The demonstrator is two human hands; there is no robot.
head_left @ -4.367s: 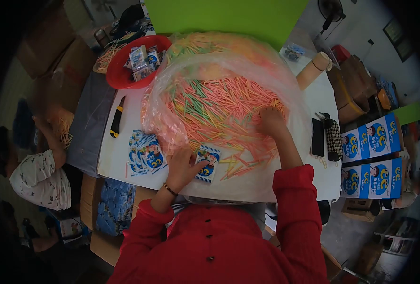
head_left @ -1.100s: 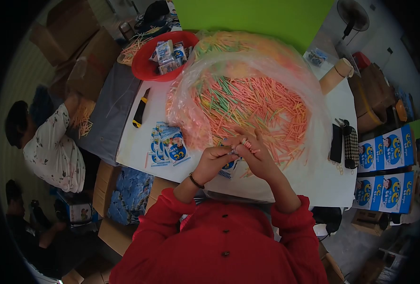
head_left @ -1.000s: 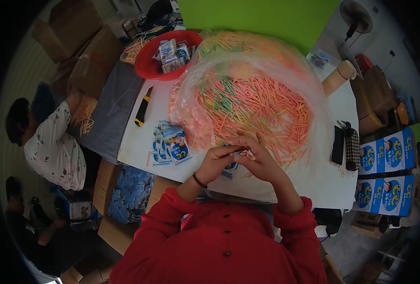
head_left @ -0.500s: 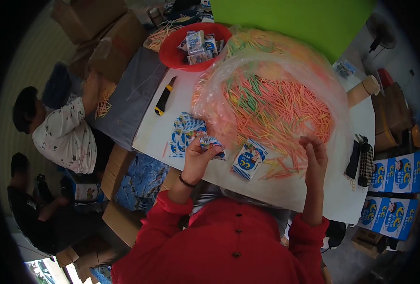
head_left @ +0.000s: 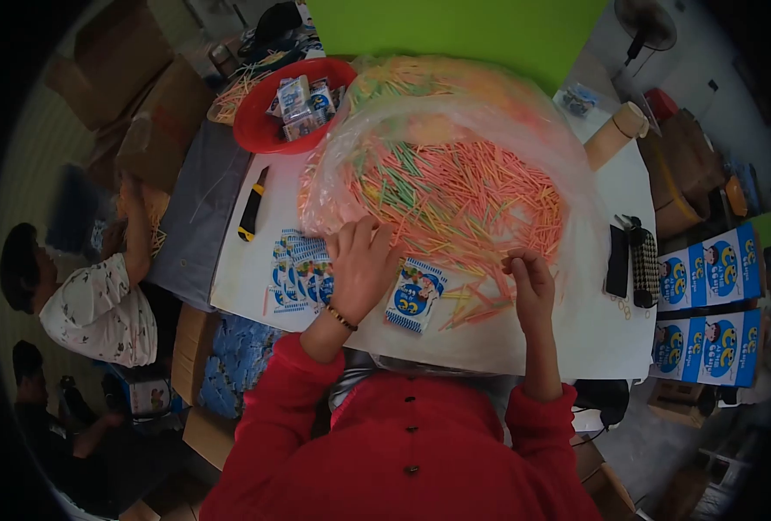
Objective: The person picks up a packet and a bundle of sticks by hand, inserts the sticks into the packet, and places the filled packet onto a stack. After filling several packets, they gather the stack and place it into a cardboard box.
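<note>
My left hand (head_left: 364, 265), back up, stretches its spread fingers over the near edge of a clear plastic bag (head_left: 325, 195); nothing shows in its grasp. Thin pink, yellow and green sticks (head_left: 481, 187) fill the bag. My right hand (head_left: 531, 280) is curled, thumb and forefinger close together beside the sticks at the bag's front right; what lies between them is too small to tell. Between my hands a blue and white packet (head_left: 415, 295) lies flat on the table, with loose sticks (head_left: 481, 300) to its right. More packets (head_left: 294, 269) overlap left of my left hand.
A yellow and black cutter (head_left: 251, 208) lies at the left. Behind it stands a red bowl (head_left: 251, 122) of small packs. A cardboard tube (head_left: 616, 135), dark pouches (head_left: 643, 265) and rubber bands are on the right. Two people sit at the far left; blue printed boxes (head_left: 707, 269) stand right.
The view has shifted, moving the table leftward in the picture. My left hand has left the small packet it held and now reaches over the bag's edge. My right hand's fingers have closed more.
</note>
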